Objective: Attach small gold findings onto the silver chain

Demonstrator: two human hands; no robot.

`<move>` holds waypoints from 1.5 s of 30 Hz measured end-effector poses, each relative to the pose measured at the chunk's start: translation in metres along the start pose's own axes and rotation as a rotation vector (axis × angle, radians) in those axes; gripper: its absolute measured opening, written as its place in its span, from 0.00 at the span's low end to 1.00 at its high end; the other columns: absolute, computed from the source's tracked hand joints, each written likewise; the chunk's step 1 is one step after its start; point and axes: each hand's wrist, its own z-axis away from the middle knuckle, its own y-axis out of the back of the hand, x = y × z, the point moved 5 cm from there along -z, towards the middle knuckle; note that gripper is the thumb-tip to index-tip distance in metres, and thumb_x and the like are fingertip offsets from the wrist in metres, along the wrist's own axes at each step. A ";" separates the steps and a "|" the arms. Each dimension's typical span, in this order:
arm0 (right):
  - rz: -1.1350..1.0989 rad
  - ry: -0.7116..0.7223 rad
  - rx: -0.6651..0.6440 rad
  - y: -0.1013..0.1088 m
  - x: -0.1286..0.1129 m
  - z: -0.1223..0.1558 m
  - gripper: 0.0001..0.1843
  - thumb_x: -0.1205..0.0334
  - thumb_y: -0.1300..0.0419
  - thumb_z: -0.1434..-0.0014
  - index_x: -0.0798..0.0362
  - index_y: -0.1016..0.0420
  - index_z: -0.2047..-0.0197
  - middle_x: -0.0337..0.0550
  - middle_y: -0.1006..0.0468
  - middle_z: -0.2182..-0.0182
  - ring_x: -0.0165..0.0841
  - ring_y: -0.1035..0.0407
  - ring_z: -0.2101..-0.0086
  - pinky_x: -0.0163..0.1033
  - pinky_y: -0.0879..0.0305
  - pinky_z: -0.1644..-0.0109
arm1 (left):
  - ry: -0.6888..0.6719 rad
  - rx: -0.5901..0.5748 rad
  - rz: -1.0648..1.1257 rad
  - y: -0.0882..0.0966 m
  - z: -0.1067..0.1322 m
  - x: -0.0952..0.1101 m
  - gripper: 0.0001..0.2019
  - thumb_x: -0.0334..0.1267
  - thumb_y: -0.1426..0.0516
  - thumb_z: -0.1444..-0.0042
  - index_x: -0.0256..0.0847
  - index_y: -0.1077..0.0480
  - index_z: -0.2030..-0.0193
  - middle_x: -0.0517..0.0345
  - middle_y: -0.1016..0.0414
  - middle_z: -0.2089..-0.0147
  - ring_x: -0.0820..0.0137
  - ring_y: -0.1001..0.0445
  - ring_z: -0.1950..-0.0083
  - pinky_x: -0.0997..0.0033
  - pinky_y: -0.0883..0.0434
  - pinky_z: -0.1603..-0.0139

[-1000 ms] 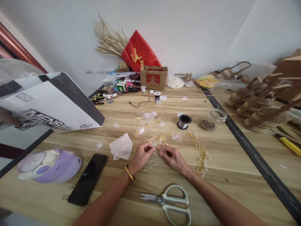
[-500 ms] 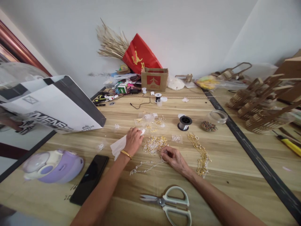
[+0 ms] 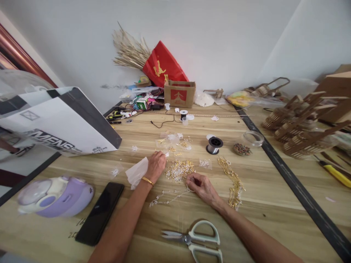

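My left hand, with a gold bangle on the wrist, reaches forward over the wooden table. Its curled fingertips rest at a small clear packet; whether they grip it is unclear. A crumpled white tissue lies just left of that hand. My right hand lies low on the table, pinching one end of a thin silver chain that trails left. A heap of small gold and silver findings sits between the hands.
Scissors lie near my arms, gold chains to the right. A black phone and a purple device are left, below a white shopping bag. A wire spool, bead dish and wooden baskets lie beyond.
My left hand left the right hand and the chain and moved forward-left to the packets by the tissue. The right hand stayed on the chain end.
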 end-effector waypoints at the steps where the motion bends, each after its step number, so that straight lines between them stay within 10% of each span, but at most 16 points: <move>1: -0.001 -0.002 0.001 0.000 0.000 0.000 0.13 0.55 0.44 0.43 0.56 0.31 0.71 0.34 0.39 0.81 0.26 0.46 0.78 0.32 0.50 0.74 | 0.003 0.004 0.006 0.000 0.001 0.000 0.10 0.28 0.52 0.42 0.38 0.31 0.69 0.51 0.29 0.65 0.63 0.33 0.60 0.65 0.37 0.56; 25: 0.001 -0.024 -0.009 -0.001 0.005 -0.001 0.12 0.56 0.44 0.43 0.56 0.31 0.71 0.34 0.38 0.81 0.26 0.46 0.78 0.32 0.50 0.75 | 0.175 -0.018 0.284 0.006 -0.001 -0.015 0.13 0.27 0.49 0.47 0.40 0.32 0.55 0.51 0.27 0.55 0.61 0.31 0.53 0.62 0.35 0.50; 31: -0.020 -0.023 -0.010 -0.001 0.002 -0.001 0.13 0.55 0.44 0.43 0.57 0.30 0.71 0.34 0.40 0.82 0.26 0.47 0.79 0.33 0.51 0.75 | 0.277 0.005 0.049 0.004 0.002 -0.022 0.12 0.44 0.43 0.48 0.38 0.29 0.62 0.45 0.30 0.59 0.54 0.34 0.53 0.55 0.37 0.50; 45: -0.016 -0.035 -0.001 -0.002 0.001 0.000 0.12 0.56 0.43 0.43 0.57 0.30 0.71 0.34 0.40 0.81 0.26 0.46 0.78 0.33 0.51 0.75 | 0.404 -0.054 0.348 -0.015 -0.002 -0.039 0.10 0.41 0.39 0.55 0.38 0.27 0.68 0.52 0.26 0.65 0.61 0.29 0.59 0.60 0.38 0.51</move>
